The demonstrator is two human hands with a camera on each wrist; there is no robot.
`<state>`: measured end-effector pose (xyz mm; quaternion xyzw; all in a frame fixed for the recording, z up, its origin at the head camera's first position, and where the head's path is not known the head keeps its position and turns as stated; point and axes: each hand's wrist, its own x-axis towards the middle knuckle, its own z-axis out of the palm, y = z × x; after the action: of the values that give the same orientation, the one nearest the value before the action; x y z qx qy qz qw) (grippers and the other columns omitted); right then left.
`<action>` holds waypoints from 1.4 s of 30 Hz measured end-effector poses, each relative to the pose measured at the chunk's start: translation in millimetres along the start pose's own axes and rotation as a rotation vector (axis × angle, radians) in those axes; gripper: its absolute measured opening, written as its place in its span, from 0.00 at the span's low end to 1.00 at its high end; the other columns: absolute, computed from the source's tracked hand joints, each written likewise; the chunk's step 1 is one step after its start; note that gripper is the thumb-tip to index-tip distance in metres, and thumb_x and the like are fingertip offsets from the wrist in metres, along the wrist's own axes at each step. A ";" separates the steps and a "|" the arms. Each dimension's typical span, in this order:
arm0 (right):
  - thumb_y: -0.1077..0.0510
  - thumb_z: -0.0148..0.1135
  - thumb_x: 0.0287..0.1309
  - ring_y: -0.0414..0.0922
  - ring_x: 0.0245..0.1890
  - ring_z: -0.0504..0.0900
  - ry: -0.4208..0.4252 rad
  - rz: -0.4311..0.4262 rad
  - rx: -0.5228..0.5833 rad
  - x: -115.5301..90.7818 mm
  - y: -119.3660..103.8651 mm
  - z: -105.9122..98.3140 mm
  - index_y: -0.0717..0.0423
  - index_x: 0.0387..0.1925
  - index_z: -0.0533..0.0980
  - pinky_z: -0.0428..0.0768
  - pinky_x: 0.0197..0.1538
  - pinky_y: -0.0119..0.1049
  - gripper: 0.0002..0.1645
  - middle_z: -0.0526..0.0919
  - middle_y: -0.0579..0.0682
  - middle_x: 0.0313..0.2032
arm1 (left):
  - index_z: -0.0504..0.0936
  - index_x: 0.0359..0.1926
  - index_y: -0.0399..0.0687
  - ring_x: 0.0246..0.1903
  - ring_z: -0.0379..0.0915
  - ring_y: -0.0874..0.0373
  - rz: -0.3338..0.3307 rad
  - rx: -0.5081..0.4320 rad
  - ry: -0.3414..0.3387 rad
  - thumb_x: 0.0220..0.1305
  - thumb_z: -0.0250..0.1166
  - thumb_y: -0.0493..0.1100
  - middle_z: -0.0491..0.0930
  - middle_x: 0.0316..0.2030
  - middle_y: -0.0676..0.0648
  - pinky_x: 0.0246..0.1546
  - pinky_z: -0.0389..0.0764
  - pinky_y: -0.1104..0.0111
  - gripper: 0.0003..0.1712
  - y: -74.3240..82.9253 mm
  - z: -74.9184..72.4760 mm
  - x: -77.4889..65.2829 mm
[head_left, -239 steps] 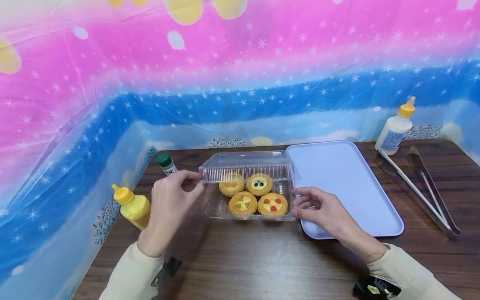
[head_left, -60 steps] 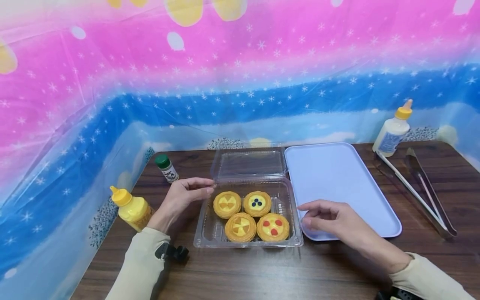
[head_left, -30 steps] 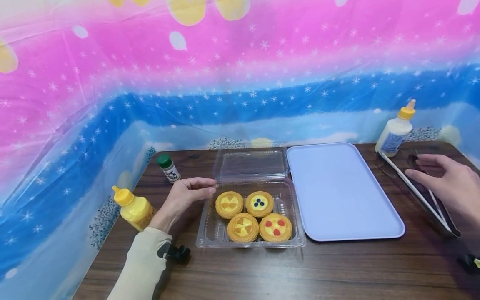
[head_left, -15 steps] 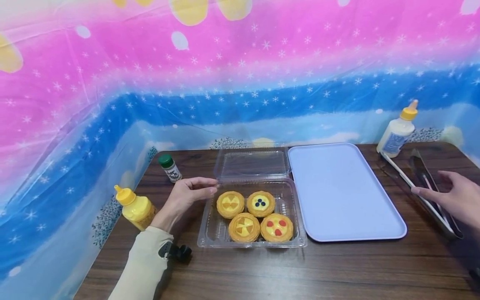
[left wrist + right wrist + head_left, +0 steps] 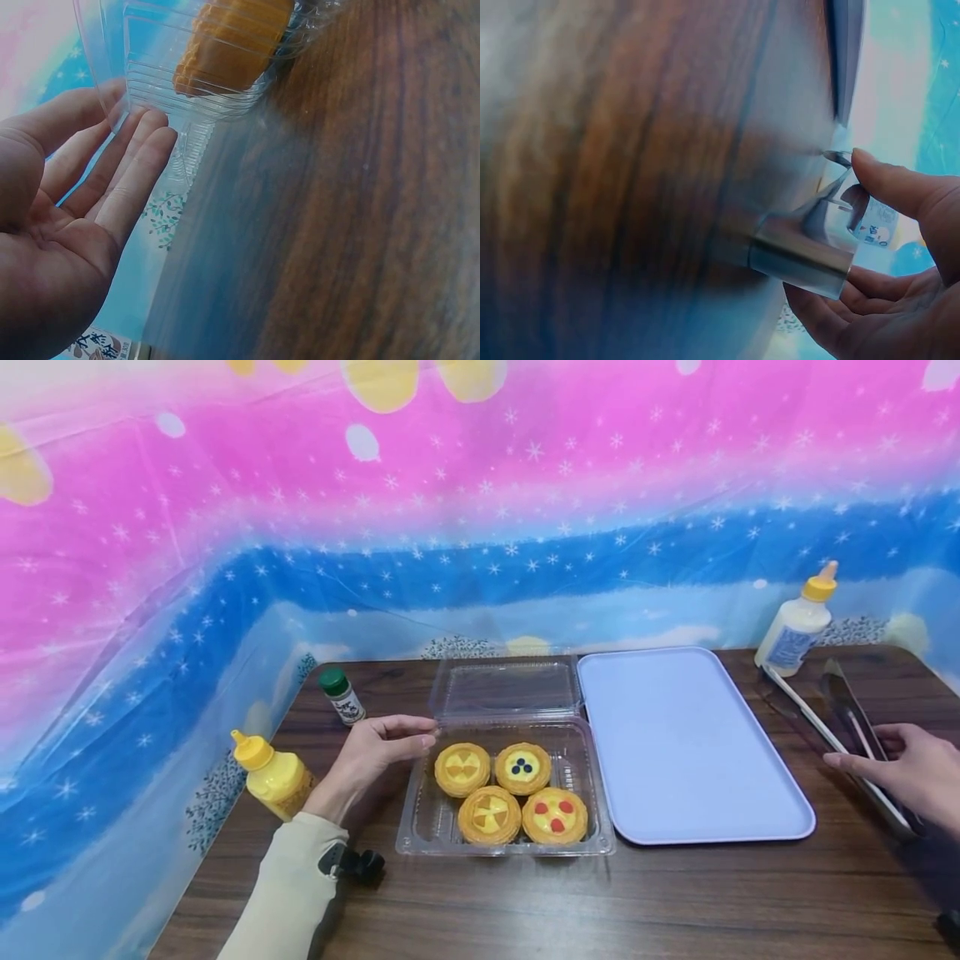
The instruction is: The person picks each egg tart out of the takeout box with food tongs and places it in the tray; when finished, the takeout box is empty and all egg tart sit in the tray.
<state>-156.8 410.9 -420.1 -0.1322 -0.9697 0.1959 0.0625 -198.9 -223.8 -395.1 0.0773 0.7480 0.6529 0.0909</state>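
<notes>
From here I see a yellow bottle (image 5: pixel 279 777), a green-capped shaker (image 5: pixel 342 695), the left hand (image 5: pixel 367 756) with fingers loosely straight beside the clear container (image 5: pixel 442 848) of tarts (image 5: pixel 489 816), then, past a tray (image 5: pixel 690 743) and white bottle (image 5: pixel 795 627), tongs (image 5: pixel 855 714) on the table (image 5: pixel 525 902), the right hand (image 5: pixel 918 772) parted wide around them.

Open container (image 5: pixel 427 822) holds 4 tarts (image 5: pixel 489 816); tongs (image 5: pixel 802 259) lie splayed.

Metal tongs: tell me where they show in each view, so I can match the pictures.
Head: the metal tongs lie far right, to the right of the lavender tray.
Left wrist: not in it.
Right wrist: right of centre, bent end showing, next to the right hand.
Shared landmark: the brown wooden table, in all three views.
</notes>
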 end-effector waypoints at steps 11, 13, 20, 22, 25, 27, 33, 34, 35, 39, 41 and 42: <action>0.41 0.65 0.56 0.67 0.36 0.73 0.056 0.010 0.049 -1.8 0.9 -2.4 0.83 0.53 0.62 0.69 0.28 0.42 0.48 0.70 0.79 0.41 | 0.83 0.50 0.38 0.47 0.81 0.49 -0.002 0.005 0.007 0.57 0.72 0.40 0.84 0.46 0.42 0.47 0.80 0.60 0.19 -1.6 -0.1 1.8; 0.46 0.65 0.57 0.66 0.35 0.74 0.075 0.010 0.085 -2.0 1.0 -2.6 0.83 0.53 0.62 0.67 0.27 0.36 0.44 0.70 0.79 0.42 | 0.83 0.50 0.39 0.46 0.81 0.50 -0.003 0.018 0.011 0.57 0.72 0.40 0.84 0.46 0.42 0.47 0.81 0.61 0.19 -1.8 -0.3 1.5; 0.55 0.67 0.53 0.36 0.24 0.71 0.206 -0.043 0.257 4.4 18.6 5.1 0.81 0.50 0.66 0.66 0.20 0.24 0.36 0.75 0.74 0.35 | 0.83 0.50 0.39 0.47 0.80 0.50 -0.005 0.010 0.007 0.57 0.72 0.41 0.83 0.47 0.42 0.47 0.80 0.59 0.20 -2.3 -0.3 1.1; 0.56 0.68 0.52 0.26 0.24 0.67 0.233 -0.044 0.337 5.8 24.5 7.2 0.81 0.50 0.67 0.67 0.20 0.22 0.35 0.75 0.71 0.34 | 0.83 0.50 0.39 0.47 0.80 0.50 -0.001 0.012 0.007 0.57 0.72 0.41 0.83 0.47 0.42 0.47 0.80 0.58 0.20 -2.3 -0.2 1.5; 0.57 0.69 0.50 0.20 0.24 0.64 0.285 -0.019 0.429 7.9 29.4 8.3 0.76 0.50 0.71 0.67 0.22 0.18 0.31 0.76 0.46 0.30 | 0.84 0.50 0.39 0.47 0.80 0.50 0.004 0.018 0.008 0.57 0.72 0.41 0.84 0.47 0.43 0.48 0.80 0.59 0.19 -2.2 -0.1 1.7; 0.57 0.70 0.50 0.20 0.24 0.65 0.314 -0.007 0.482 10.0 31.3 8.2 0.63 0.48 0.75 0.67 0.23 0.16 0.24 0.73 0.34 0.29 | 0.84 0.50 0.39 0.47 0.80 0.50 0.004 0.019 0.008 0.57 0.72 0.41 0.84 0.47 0.43 0.48 0.80 0.59 0.19 -2.1 -0.3 1.5; 0.57 0.73 0.48 0.21 0.26 0.68 0.361 0.010 0.573 24.5 45.2 12.9 0.26 0.40 0.68 0.66 0.25 0.15 0.26 0.69 0.19 0.29 | 0.84 0.49 0.42 0.46 0.81 0.50 0.001 0.054 0.012 0.57 0.73 0.42 0.84 0.46 0.45 0.48 0.80 0.62 0.19 -2.1 -0.4 1.9; 0.58 0.72 0.48 0.21 0.26 0.69 0.357 0.003 0.583 23.0 40.2 9.4 0.27 0.40 0.69 0.67 0.25 0.14 0.26 0.70 0.19 0.28 | 0.84 0.49 0.42 0.46 0.81 0.50 0.003 0.059 0.012 0.57 0.73 0.42 0.84 0.46 0.45 0.47 0.80 0.63 0.19 -1.8 -0.4 2.3; 0.58 0.72 0.49 0.21 0.26 0.69 0.349 0.001 0.584 20.6 33.8 5.5 0.32 0.43 0.72 0.67 0.25 0.14 0.24 0.70 0.19 0.28 | 0.85 0.49 0.42 0.46 0.81 0.49 0.005 0.061 0.012 0.57 0.73 0.42 0.84 0.46 0.45 0.47 0.80 0.63 0.19 -1.4 -0.3 2.6; 0.59 0.70 0.51 0.18 0.26 0.66 0.323 -0.054 0.524 0.2 -8.3 -16.2 0.54 0.50 0.76 0.65 0.26 0.13 0.23 0.71 0.23 0.29 | 0.84 0.49 0.42 0.45 0.82 0.48 0.008 0.050 0.008 0.57 0.72 0.41 0.84 0.46 0.44 0.47 0.80 0.63 0.18 -0.4 -0.5 3.1; 0.57 0.69 0.53 0.18 0.26 0.63 0.311 -0.080 0.439 -4.6 -19.2 -20.2 0.70 0.56 0.72 0.64 0.26 0.14 0.32 0.75 0.35 0.33 | 0.84 0.49 0.42 0.45 0.82 0.48 0.007 0.053 0.006 0.57 0.73 0.41 0.84 0.46 0.44 0.47 0.80 0.63 0.18 -0.6 -0.7 3.1; 0.57 0.69 0.53 0.18 0.27 0.62 0.308 -0.096 0.409 -7.0 -24.6 -22.1 0.72 0.56 0.72 0.63 0.26 0.14 0.32 0.75 0.43 0.34 | 0.84 0.49 0.42 0.45 0.82 0.49 0.006 0.055 0.006 0.57 0.73 0.42 0.84 0.46 0.44 0.47 0.80 0.63 0.19 -0.6 -0.7 3.1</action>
<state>-152.0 395.1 -390.6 -0.0990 -0.8941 0.3623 0.2439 -202.1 -223.8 -395.7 0.0799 0.7659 0.6324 0.0845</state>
